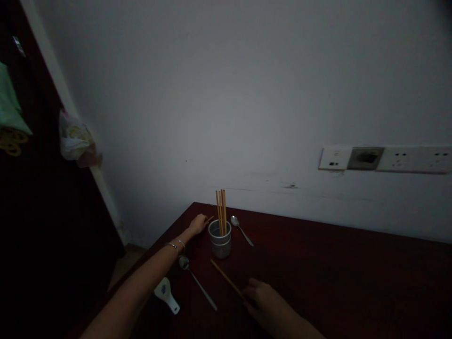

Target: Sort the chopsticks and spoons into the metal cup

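Observation:
A grey metal cup (221, 247) stands upright near the table's far left corner, with several wooden chopsticks (221, 209) leaning in it. Left of the cup, my left hand (198, 223) is closed on a chopstick (210, 219), of which only a short end shows. My right hand (259, 299), in front of the cup and to its right, has its fingers closed round one end of another chopstick (228, 278). The far end of that one points toward the cup's base. Behind the cup on the right lies a metal spoon (243, 231).
Below my left forearm are a long-handled metal spoon (201, 285) and a white ceramic spoon (167, 295). The dark red table (318, 263) meets a pale wall with sockets (367, 158). A plastic bag (76, 136) hangs by the dark door at left.

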Tool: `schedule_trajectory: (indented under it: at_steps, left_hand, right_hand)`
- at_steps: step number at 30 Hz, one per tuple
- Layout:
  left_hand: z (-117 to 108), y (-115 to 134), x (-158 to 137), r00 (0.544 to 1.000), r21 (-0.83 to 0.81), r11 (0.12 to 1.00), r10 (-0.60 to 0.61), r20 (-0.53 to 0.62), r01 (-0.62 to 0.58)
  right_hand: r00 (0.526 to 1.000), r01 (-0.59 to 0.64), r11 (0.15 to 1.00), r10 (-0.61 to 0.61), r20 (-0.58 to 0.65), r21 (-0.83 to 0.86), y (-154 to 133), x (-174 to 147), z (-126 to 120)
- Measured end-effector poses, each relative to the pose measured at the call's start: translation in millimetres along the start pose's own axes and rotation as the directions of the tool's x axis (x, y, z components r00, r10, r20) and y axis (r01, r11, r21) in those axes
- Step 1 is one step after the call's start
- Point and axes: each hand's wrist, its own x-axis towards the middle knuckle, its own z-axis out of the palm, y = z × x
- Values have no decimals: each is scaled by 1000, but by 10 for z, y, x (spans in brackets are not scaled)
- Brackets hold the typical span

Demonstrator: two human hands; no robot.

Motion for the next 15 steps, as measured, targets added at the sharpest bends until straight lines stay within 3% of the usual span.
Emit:
schedule_trajectory:
  at_steps: [8, 11, 15]
  left_hand:
    - [10, 15, -51, 1000, 46, 999, 0, -5, 0]
    - [-15, 37, -62, 998, -51, 999, -22, -66, 18]
    - [-132, 94, -44, 984, -200, 979, -72, -160, 39]
  right_hand:
    - [999, 44, 997, -42, -28, 70, -3, 13, -128]
    - [977, 85, 985, -52, -208, 153, 28, 145, -352]
    - [917, 89, 914, 81, -391, 396, 129, 540, -720]
